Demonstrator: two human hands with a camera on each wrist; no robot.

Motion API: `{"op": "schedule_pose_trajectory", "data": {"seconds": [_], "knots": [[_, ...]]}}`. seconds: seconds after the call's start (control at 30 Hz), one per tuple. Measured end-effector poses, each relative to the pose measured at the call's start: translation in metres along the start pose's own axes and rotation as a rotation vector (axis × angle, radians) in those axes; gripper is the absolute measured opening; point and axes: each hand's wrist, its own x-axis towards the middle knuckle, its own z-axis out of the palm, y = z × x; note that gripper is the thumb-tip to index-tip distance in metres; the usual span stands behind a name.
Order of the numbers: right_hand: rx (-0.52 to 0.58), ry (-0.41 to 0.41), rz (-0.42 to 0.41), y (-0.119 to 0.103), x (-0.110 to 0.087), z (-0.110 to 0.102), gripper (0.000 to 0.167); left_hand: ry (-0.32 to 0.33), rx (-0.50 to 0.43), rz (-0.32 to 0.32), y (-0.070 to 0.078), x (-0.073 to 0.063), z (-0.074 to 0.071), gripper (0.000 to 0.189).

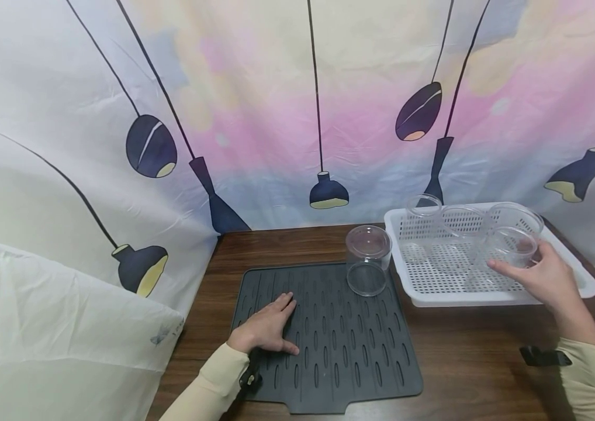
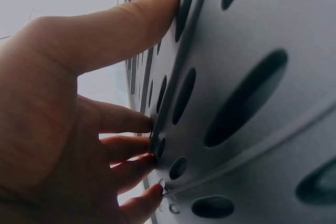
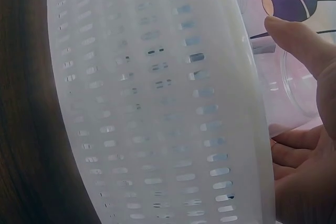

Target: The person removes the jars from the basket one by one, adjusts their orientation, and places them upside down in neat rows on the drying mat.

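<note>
My left hand [image 1: 266,327] rests on the dark grey slotted drying mat [image 1: 329,327] with its fingers spread. In the left wrist view its thumb and fingertips touch the mat's surface. A clear cylindrical jar [image 1: 367,263] stands at the mat's back right corner. To the right, my right hand [image 1: 552,275] grips a clear jar [image 1: 510,248] at the front right of the white perforated basket [image 1: 413,295]. In the right wrist view the thumb and fingers lie on either side of that jar [image 3: 291,98]; the basket's wall [image 3: 157,129] hides part of it.
Several more clear jars [image 1: 463,219] stand in the basket. Mat and basket sit side by side on a brown wooden table [image 1: 466,356]. A cloth backdrop [image 1: 276,117] painted with hanging lamps rises behind the table, and white cloth [image 1: 66,327] hangs at the left.
</note>
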Motion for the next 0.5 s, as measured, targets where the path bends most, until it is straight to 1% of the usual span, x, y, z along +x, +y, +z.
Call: {"op": "schedule_pose_trajectory", "data": {"seconds": [0.2, 0.5], "knots": [[-0.014, -0.017, -0.01, 0.0005, -0.001, -0.0003, 0.1, -0.004, -0.001, 0.0, 0.0001, -0.0004, 0.0004, 0.109], [-0.04, 0.008, -0.049, 0.0026, 0.0, 0.0002, 0.089, -0.005, 0.003, 0.005, 0.0002, -0.0008, -0.0002, 0.108]]}}
